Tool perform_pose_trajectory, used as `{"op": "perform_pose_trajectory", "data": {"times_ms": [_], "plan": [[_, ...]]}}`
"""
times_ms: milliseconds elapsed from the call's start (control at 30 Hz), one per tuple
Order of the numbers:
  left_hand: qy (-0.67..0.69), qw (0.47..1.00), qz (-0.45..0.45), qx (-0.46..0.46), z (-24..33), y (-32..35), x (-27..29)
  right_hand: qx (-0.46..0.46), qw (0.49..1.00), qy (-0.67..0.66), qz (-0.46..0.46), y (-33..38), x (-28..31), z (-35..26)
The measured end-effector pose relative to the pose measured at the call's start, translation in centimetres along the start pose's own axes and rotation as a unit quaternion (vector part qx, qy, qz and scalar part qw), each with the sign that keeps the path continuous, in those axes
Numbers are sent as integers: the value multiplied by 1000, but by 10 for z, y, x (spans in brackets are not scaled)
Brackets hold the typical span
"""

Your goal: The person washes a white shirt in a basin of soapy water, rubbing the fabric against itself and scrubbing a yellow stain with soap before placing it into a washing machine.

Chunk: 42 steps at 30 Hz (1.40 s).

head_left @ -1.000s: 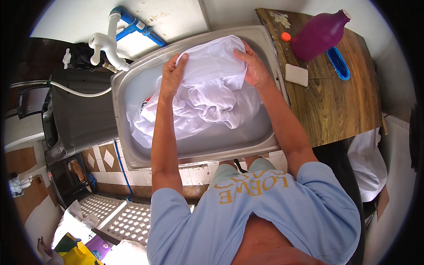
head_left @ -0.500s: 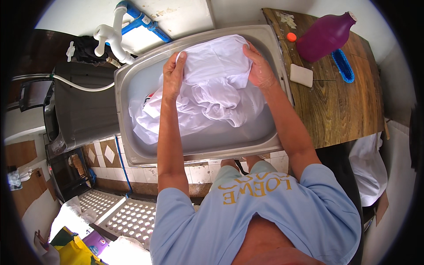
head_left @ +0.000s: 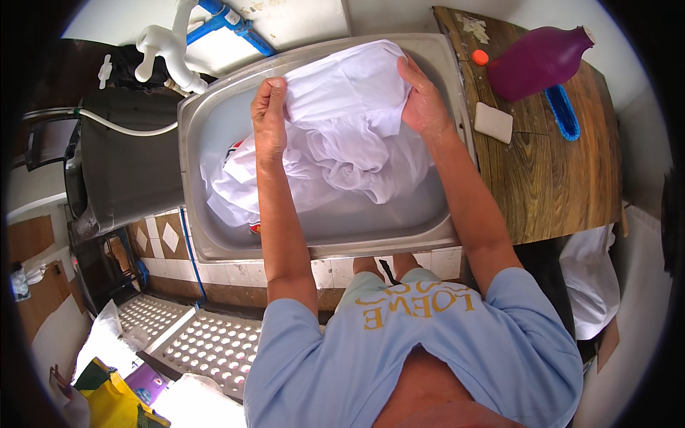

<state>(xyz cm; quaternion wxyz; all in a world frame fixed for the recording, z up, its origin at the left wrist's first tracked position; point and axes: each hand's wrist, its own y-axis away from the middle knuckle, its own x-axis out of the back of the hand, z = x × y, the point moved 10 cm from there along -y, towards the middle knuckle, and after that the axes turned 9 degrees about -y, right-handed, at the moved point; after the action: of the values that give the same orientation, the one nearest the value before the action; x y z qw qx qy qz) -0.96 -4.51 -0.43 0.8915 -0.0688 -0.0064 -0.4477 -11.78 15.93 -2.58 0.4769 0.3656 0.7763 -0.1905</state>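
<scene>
A white garment lies bunched in a steel sink that holds a little water. My left hand grips the cloth at its upper left edge. My right hand grips it at the upper right, so a flat panel of the fabric is stretched between the two hands. The rest of the cloth hangs crumpled below them. A small red and blue printed patch shows at the garment's left side.
A wooden counter to the right of the sink carries a purple bottle, an orange cap, a white soap bar and a blue brush. White taps stand at the sink's back left. Perforated grey trays lie on the floor.
Both hands have kept their grip on the white garment and spread its upper part a little flatter and wider. The view has shifted slightly.
</scene>
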Motion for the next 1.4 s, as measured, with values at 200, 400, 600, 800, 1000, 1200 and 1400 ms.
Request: {"op": "perform_pose_trajectory", "data": {"times_ms": [200,400,600,800,1000,1200,1400], "plan": [[157,987,-29,9,3,-2,0,-7,998,56,-13,-7,-6,1],[-114,978,-173,2,5,13,-20,7,999,47,-7,-14,0,-6],[-127,970,-196,63,-36,7,-12,-11,999,35,-5,-19,3,3],[61,987,-132,61,-30,5,-18,-1,986,149,-71,-19,-13,-1],[127,981,-122,86,-36,3,-17,45,897,434,-73,-13,-13,-7],[105,980,-138,96,-40,3,-20,139,822,550,-49,-20,-15,-22],[42,982,-129,131,-50,6,-23,306,775,551,-48,-13,-29,-44]]}}
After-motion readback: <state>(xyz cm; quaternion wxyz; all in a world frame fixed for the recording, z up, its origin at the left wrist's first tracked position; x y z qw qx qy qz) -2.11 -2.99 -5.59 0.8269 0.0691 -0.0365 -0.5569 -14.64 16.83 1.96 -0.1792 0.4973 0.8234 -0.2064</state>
